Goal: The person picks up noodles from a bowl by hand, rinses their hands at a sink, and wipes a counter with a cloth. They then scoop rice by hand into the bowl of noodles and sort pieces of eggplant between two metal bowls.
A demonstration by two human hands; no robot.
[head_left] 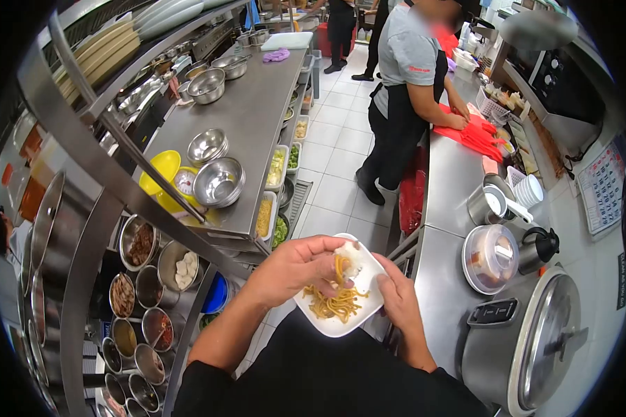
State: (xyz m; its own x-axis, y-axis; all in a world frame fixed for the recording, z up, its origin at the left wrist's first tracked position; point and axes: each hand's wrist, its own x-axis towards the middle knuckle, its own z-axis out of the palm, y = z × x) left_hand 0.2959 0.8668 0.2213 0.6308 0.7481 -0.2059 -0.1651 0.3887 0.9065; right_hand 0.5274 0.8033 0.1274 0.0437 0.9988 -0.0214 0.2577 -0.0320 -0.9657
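Evidently the right hand point(396, 295) cupped the plate point(366, 306) from beneath at its right rim, while the left hand point(295, 267), fingers pinched on noodles point(337, 299) beside rice point(350, 260), did best lowering them gently, plate level, above the floor.

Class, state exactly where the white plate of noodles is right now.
In the head view, the white plate sits low at centre, held by the right hand at its right edge, while the left hand reaches over the noodles, left of the rice cooker.
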